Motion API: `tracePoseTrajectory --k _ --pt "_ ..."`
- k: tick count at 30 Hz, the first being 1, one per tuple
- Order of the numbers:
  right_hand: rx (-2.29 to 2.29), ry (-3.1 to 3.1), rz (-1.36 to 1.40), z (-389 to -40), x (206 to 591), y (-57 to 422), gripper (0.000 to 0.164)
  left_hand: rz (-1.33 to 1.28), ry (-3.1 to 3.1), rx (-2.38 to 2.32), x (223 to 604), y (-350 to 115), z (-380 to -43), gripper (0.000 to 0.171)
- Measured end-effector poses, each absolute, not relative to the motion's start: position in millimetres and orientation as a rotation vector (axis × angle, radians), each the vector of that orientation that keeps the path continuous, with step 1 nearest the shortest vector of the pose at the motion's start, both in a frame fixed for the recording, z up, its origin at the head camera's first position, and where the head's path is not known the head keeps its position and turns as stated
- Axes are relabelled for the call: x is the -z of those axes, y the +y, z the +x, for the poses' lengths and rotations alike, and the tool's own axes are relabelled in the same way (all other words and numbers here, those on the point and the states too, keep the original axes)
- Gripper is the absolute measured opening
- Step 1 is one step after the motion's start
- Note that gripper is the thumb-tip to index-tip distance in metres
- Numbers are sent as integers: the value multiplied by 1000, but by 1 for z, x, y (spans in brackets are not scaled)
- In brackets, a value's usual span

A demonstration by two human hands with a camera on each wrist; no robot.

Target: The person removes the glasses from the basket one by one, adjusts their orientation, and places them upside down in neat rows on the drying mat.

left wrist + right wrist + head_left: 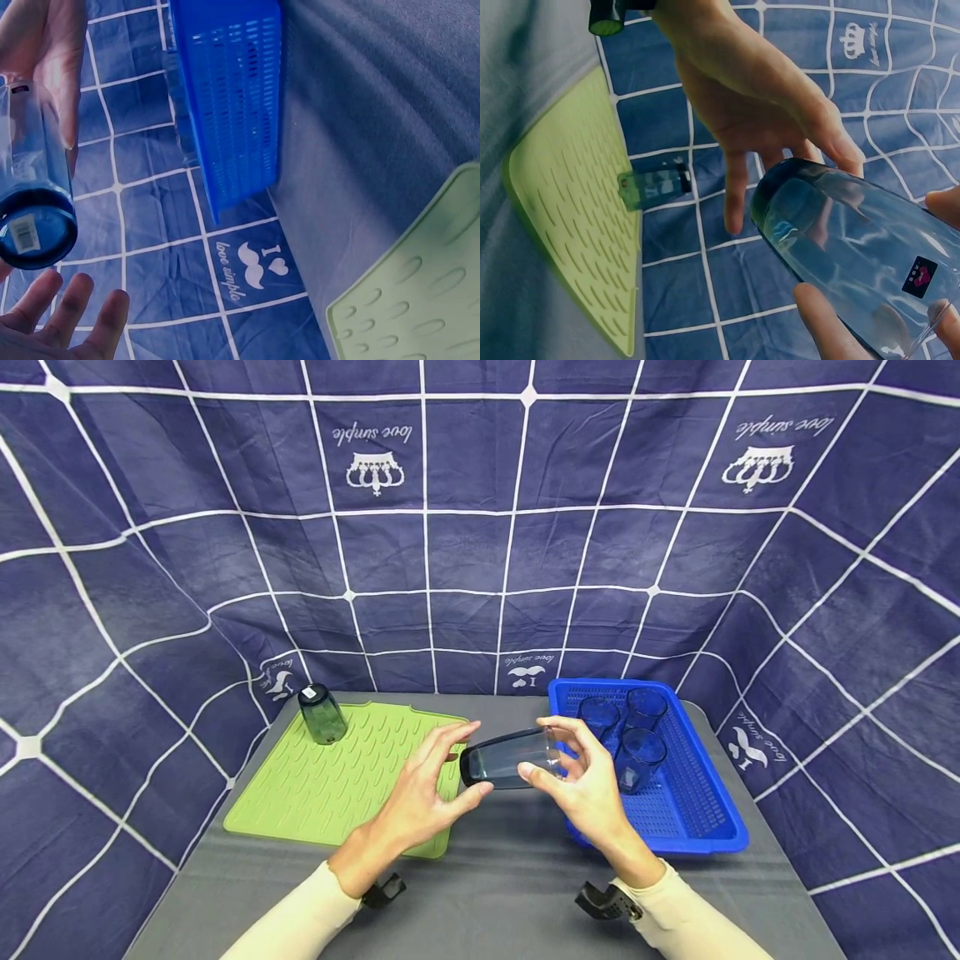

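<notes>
A blue-tinted drinking glass point(504, 760) is held on its side above the table, its thick dark base pointing left. My right hand point(581, 777) grips it near the rim between thumb and fingers. Around the base end, my left hand point(423, 785) has its fingers spread and its thumb below; whether it touches the glass is hard to tell. In the left wrist view a white barcode sticker point(25, 233) shows on the base. From the right wrist, a small dark label point(919, 277) is visible on the glass's side.
A green drying mat point(330, 785) lies at the left, with one upside-down glass point(322, 714) at its back left corner. At the right stands a blue perforated basket point(720, 814) holding several glasses point(640, 760). Patterned blue cloth point(465, 552) rises behind the grey table point(487, 877).
</notes>
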State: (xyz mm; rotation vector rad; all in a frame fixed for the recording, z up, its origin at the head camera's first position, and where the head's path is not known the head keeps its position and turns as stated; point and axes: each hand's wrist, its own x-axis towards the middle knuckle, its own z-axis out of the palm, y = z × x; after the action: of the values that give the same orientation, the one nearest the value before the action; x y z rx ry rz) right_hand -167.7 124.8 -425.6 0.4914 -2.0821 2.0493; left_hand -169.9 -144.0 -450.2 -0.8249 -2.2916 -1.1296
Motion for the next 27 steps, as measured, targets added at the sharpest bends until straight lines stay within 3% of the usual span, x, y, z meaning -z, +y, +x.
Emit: tracePoseTrajectory --k 27 --pt "-2262 -1894 534 -165 430 113 69 -824 -2158 1310 457 -127 -167 85"
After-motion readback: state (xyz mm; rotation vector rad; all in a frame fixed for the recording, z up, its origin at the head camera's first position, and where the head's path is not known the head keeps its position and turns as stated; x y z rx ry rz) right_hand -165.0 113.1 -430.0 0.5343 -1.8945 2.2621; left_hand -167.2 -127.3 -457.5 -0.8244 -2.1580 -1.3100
